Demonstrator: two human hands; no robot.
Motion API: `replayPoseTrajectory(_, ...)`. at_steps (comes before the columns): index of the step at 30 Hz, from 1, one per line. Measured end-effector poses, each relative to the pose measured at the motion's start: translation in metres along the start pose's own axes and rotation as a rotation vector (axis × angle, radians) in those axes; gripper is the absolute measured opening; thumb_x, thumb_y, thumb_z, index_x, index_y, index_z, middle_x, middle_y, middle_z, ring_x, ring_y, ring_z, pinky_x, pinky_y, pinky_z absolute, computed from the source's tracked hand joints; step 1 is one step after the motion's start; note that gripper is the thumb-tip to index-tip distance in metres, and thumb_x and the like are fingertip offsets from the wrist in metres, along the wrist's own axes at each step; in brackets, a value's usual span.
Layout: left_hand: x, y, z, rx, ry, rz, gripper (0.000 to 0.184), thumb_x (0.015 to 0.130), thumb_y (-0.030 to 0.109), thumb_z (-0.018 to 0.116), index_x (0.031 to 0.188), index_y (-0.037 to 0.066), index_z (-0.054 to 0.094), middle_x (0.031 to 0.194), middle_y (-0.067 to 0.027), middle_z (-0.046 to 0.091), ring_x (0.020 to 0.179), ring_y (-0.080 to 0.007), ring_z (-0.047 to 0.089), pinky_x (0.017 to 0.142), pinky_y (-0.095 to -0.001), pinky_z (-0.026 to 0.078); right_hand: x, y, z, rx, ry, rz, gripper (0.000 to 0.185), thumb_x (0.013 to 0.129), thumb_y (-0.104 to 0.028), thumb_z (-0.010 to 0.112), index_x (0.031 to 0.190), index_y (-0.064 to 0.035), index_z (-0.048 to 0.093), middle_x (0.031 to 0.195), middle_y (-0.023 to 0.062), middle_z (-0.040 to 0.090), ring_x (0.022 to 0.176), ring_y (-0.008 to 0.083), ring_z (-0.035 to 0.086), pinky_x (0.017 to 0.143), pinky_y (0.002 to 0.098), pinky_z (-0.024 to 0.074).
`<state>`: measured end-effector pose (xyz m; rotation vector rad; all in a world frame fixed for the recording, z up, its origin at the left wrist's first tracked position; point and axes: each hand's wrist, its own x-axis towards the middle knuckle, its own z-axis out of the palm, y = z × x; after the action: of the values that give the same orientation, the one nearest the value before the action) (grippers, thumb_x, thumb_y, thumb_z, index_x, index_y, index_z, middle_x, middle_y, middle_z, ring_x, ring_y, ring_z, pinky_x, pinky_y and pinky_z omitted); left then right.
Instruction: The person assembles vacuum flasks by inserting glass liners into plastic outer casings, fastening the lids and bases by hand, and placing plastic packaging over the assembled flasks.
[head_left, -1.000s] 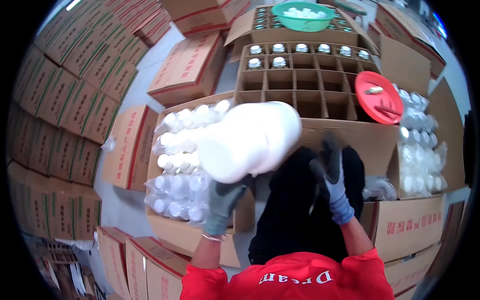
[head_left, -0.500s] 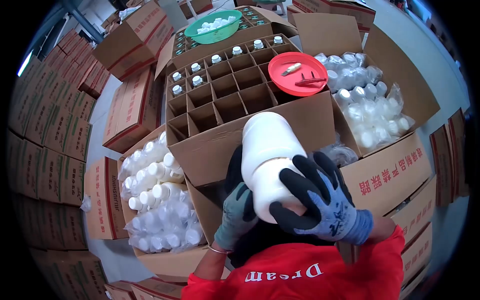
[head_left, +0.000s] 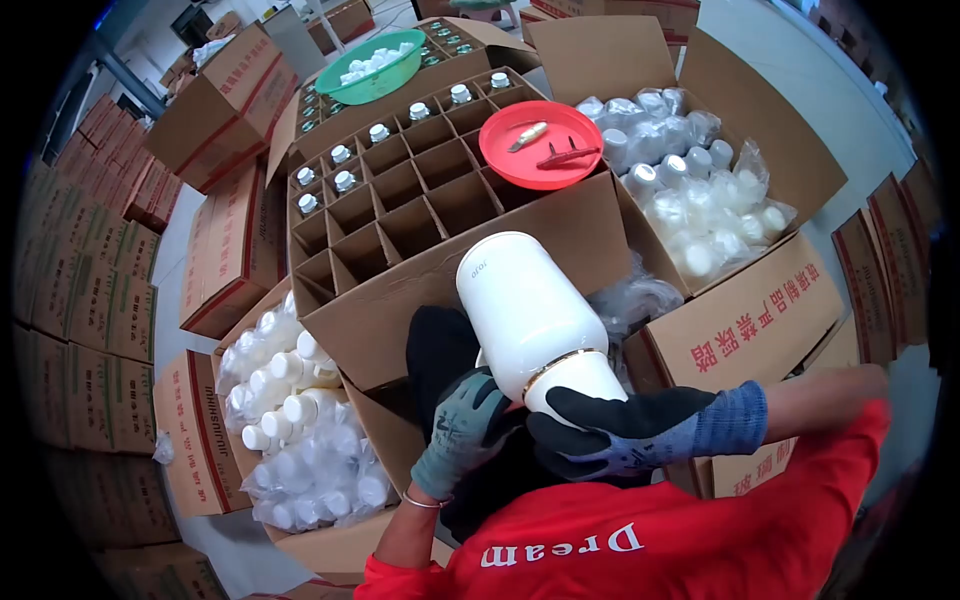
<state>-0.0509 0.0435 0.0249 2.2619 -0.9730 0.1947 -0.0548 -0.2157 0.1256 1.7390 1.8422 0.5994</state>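
Note:
A white thermos jug (head_left: 530,305) with a gold band lies tilted in front of me, wide base up and left, narrow end down and right. Small lettering shows near its base. My right hand (head_left: 630,435), in a blue and black glove, is wrapped round the narrow end. My left hand (head_left: 462,425), in a grey-green and black glove, is closed at the jug's lower left side, with its fingertips partly hidden. Beyond the jug stands a divided carton (head_left: 460,260), with several white-capped bottles (head_left: 378,132) in its far cells.
On the carton's right corner, a red plate (head_left: 540,172) holds a knife and a red tool. Open boxes of bagged white parts stand left (head_left: 300,430) and right (head_left: 700,190). A green basin (head_left: 370,70) of white caps sits behind. Stacked cartons (head_left: 90,330) line the left.
The jug has turned, so its gold band and lettering now show. My right hand has moved lower, round the narrow end, with the elbow swung outward. The surroundings have shifted left in view.

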Motion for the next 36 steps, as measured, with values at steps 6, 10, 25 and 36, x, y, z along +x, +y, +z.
replayPoseTrajectory(6,0.001,-0.008,0.006,-0.135,0.015,-0.218,0.045,0.067,0.009,0.077,0.109,0.005,0.061,0.107,-0.0167,0.059,0.098,-0.0400,0.059,0.085,-0.0451,0.050,-0.017,0.009,-0.028,0.228,-0.057,0.068,0.055,0.076,-0.020,0.064,0.129,-0.0149,0.049,0.137,0.0126,0.044,0.129,0.0341,0.045,0.107,0.0539,0.0429)
replayPoseTrajectory(10,-0.042,-0.035,0.025,-0.273,0.384,-0.364,0.064,0.073,0.008,0.081,0.129,-0.003,0.052,0.130,-0.0218,0.055,0.110,-0.0362,0.061,0.088,-0.0411,0.051,-0.042,0.009,-0.027,0.490,-0.060,0.410,0.058,0.072,-0.018,0.067,0.128,-0.0145,0.051,0.141,0.0125,0.040,0.130,0.0353,0.043,0.108,0.0547,0.0414)
replayPoseTrajectory(25,-0.127,-0.021,0.024,-0.477,-0.198,-1.098,0.041,0.090,0.027,0.066,0.119,-0.001,0.062,0.111,-0.0169,0.069,0.105,-0.0281,0.065,0.091,-0.0383,0.050,-0.084,-0.091,0.130,0.826,-0.080,1.509,0.065,0.077,-0.037,0.073,0.132,-0.0084,0.054,0.139,0.0203,0.046,0.132,0.0401,0.040,0.108,0.0477,0.0352)
replayPoseTrajectory(36,-0.024,-0.064,0.027,-1.089,0.367,-0.681,0.046,0.098,0.036,0.053,0.118,-0.005,0.062,0.113,-0.0132,0.068,0.106,-0.0209,0.062,0.092,-0.0360,0.048,0.110,-0.074,0.073,0.822,0.434,1.007,0.041,0.081,-0.030,0.064,0.121,-0.0180,0.065,0.117,0.0086,0.057,0.105,0.0293,0.057,0.088,0.0456,0.0479)
